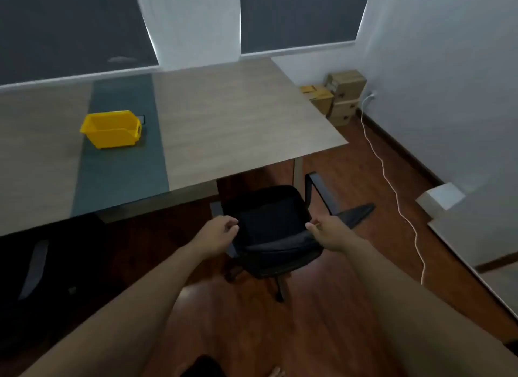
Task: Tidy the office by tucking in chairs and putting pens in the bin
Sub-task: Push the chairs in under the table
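A black office chair [269, 222] stands on the wooden floor just in front of the desk [238, 110], near the desk's right leg. Its front lies partly under the desk edge. My left hand [221, 233] has its fingers curled at the left edge of the backrest. At the right edge, my right hand [326, 233] grips the backrest in the same way. A yellow open bin [112, 128] sits on the desk's dark centre strip, far left of the chair. No pens are in sight.
A second dark chair [33, 264] sits under the desk at the left. Cardboard boxes [340, 96] are stacked in the far right corner. A white cable [392, 186] runs from the wall across the floor. Another desk [476, 236] edges in at the right.
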{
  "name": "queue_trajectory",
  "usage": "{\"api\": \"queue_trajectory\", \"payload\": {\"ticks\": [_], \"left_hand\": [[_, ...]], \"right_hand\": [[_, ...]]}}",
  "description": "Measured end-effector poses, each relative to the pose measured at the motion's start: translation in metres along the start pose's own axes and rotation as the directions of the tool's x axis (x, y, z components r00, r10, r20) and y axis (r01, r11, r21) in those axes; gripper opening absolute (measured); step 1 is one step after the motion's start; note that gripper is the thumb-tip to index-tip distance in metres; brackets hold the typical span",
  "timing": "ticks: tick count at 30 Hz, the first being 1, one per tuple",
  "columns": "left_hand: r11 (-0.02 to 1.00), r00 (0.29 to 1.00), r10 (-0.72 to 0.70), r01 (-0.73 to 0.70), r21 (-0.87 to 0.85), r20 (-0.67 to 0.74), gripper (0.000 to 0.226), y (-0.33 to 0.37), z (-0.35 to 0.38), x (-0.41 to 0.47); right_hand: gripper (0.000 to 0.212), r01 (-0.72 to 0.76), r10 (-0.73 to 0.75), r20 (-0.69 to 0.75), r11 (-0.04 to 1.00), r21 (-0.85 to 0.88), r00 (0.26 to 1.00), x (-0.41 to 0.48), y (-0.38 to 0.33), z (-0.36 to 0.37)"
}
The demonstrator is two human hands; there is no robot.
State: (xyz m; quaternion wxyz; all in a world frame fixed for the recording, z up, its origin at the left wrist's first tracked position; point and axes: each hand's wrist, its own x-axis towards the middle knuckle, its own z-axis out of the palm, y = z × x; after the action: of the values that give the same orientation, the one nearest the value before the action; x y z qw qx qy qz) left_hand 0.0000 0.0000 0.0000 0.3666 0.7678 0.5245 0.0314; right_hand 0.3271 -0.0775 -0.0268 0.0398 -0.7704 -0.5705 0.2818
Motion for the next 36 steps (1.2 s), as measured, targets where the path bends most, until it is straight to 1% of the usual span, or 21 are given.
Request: {"api": "queue_trajectory", "payload": {"ticks": [2, 3, 4, 5, 7, 9, 11, 13, 16, 21, 25, 27, 30, 33, 36], "left_hand": [[0.999, 0.998, 0.023, -0.025, 0.028, 0.056, 0.036, 0.020, 0.019, 0.009], [0.999, 0.995, 0.044, -0.046, 0.021, 0.094, 0.033, 0.028, 0.030, 0.012], [0.998, 0.988, 0.044, -0.050, 0.041, 0.146, 0.032, 0.036, 0.040, 0.015], [0.998, 0.983, 0.055, -0.062, 0.031, 0.178, 0.034, 0.039, 0.050, 0.023], [0.998, 0.964, 0.039, -0.050, 0.035, 0.262, 0.047, 0.039, 0.067, 0.037], [0.994, 0.949, 0.018, -0.052, 0.099, 0.314, 0.059, 0.036, 0.086, 0.050], [0.981, 0.965, 0.001, -0.053, 0.188, 0.264, 0.067, 0.031, 0.099, 0.061], [0.970, 0.974, 0.036, -0.087, 0.225, 0.223, 0.072, 0.028, 0.101, 0.073], [0.967, 0.982, 0.073, -0.113, 0.229, 0.177, 0.070, 0.022, 0.097, 0.089], [0.967, 0.991, 0.118, -0.130, 0.219, 0.067, 0.067, 0.004, 0.080, 0.120], [0.959, 0.988, 0.153, -0.157, 0.238, 0.035, 0.064, -0.007, 0.055, 0.157], [0.956, 0.987, 0.159, -0.160, 0.247, 0.024, 0.064, -0.012, 0.043, 0.175], [0.955, 0.986, 0.166, -0.164, 0.247, 0.011, 0.061, -0.015, 0.025, 0.198], [0.962, 0.989, 0.151, -0.146, 0.232, -0.006, 0.060, -0.020, 0.014, 0.220], [0.972, 0.994, 0.105, -0.098, 0.212, -0.021, 0.061, -0.025, 0.005, 0.240]], "right_hand": [[0.043, 0.007, -0.005, 0.014, 0.993, -0.116, 1.000, 0.007, 0.012, 0.009], [0.042, 0.004, -0.004, -0.004, 0.987, -0.161, 1.000, 0.012, 0.019, 0.018], [0.043, -0.013, 0.010, -0.018, 0.985, -0.170, 1.000, 0.012, 0.018, 0.024], [0.045, -0.007, -0.001, -0.040, 0.980, -0.200, 0.999, 0.018, 0.019, 0.030], [0.048, 0.003, -0.027, -0.084, 0.960, -0.279, 0.996, 0.029, 0.015, 0.037], [0.049, 0.033, -0.063, -0.080, 0.941, -0.337, 0.995, 0.040, 0.013, 0.041], [0.049, 0.082, -0.108, -0.053, 0.931, -0.355, 0.993, 0.049, 0.014, 0.041], [0.049, 0.105, -0.133, -0.052, 0.923, -0.370, 0.990, 0.058, 0.015, 0.039], [0.047, 0.106, -0.152, -0.092, 0.916, -0.387, 0.984, 0.075, 0.015, 0.036], [0.045, 0.082, -0.132, -0.106, 0.921, -0.381, 0.986, 0.114, -0.005, 0.028], [0.046, 0.063, -0.108, -0.110, 0.934, -0.351, 0.988, 0.150, -0.022, 0.018], [0.050, 0.079, -0.107, -0.068, 0.939, -0.334, 0.992, 0.169, -0.029, 0.011], [0.059, 0.078, -0.077, 0.014, 0.961, -0.265, 0.997, 0.199, -0.035, -0.007], [0.069, -0.005, 0.002, -0.012, 0.969, -0.247, 1.000, 0.229, -0.030, -0.028], [0.092, -0.064, 0.051, -0.051, 0.950, -0.305, 0.997, 0.254, -0.018, -0.043]]}}
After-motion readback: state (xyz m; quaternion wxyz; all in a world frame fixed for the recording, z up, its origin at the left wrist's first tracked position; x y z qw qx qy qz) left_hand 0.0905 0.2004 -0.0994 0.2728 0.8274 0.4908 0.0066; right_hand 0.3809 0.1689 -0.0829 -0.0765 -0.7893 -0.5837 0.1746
